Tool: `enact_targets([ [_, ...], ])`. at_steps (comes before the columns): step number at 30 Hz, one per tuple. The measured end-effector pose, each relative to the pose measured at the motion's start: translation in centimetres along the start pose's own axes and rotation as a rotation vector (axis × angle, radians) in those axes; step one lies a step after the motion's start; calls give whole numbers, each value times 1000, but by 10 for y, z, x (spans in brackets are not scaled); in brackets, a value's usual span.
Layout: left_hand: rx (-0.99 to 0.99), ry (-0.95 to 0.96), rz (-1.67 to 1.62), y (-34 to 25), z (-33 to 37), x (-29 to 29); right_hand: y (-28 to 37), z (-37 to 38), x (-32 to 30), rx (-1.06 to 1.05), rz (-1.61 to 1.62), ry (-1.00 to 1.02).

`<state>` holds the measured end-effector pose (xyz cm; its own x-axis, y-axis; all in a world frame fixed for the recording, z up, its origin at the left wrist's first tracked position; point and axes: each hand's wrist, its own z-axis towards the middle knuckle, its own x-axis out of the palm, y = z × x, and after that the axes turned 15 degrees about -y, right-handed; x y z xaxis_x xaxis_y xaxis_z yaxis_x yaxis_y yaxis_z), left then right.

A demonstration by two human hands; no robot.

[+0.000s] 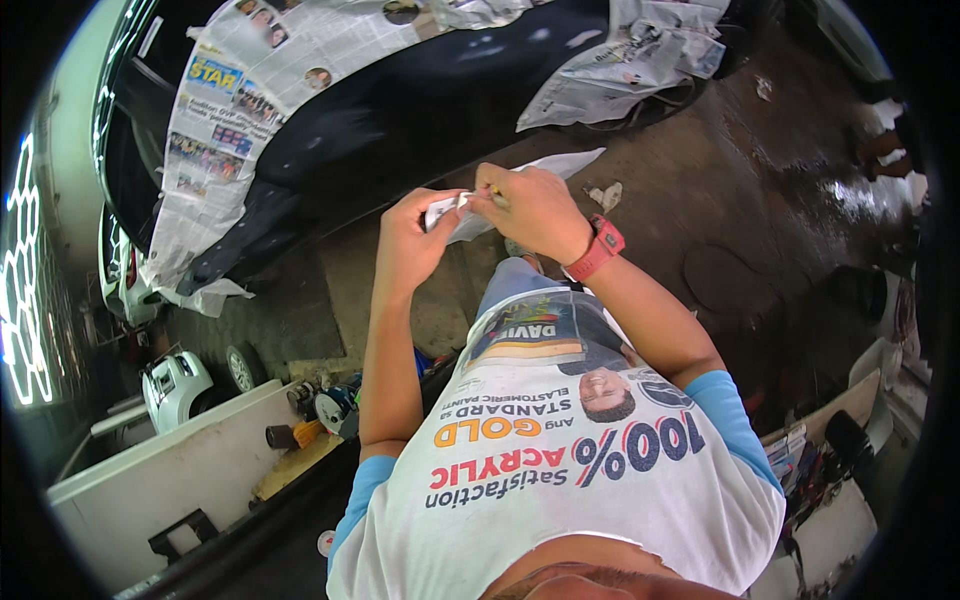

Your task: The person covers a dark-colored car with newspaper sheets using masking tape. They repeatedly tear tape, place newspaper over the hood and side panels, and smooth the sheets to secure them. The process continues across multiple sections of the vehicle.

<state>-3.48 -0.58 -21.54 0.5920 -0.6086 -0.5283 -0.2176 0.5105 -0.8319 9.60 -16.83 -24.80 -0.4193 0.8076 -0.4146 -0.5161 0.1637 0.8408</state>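
Two hands meet in front of the person's chest, both pinched shut on one pale sheet of paper (470,215). The left hand (412,240) grips its crumpled near end between thumb and fingers; the right hand (530,210), with a red watch (598,247) on its wrist, clamps the same sheet from above, and something small and yellowish shows between its fingers, too small to name. The paper is whitish, creased and bunched where it is held, and a flatter, pointed end runs out to the right beyond the right hand, over the concrete floor (760,230).

Behind the hands stands a dark blue car body (420,110). Sheets of newspaper (235,110) are laid over it: a long printed strip with coloured picture blocks hangs down its left side, and more crumpled, grey-white sheets (640,60) cover the upper right part. A small scrap of paper (605,195) lies on the floor just beside the sheet's far end.

At lower left a white table (190,470) carries a few small tools and an orange-handled item, hard to make out. A white vehicle (175,385) sits beyond it, partly cut off. The person's white shirt with blue sleeves (560,450) fills the lower middle, printed in blue, red and orange. The right edge is dark and cluttered, and its things cannot be told apart.
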Motion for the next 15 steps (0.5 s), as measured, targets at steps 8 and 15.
enact_targets([
  [8, 85, 42, 147, -28, -1, -8, -5, -1, 1, 2, -10, 8],
  [15, 78, 71, 107, -16, -17, 1, -13, -18, 1, 52, -75, 93],
])
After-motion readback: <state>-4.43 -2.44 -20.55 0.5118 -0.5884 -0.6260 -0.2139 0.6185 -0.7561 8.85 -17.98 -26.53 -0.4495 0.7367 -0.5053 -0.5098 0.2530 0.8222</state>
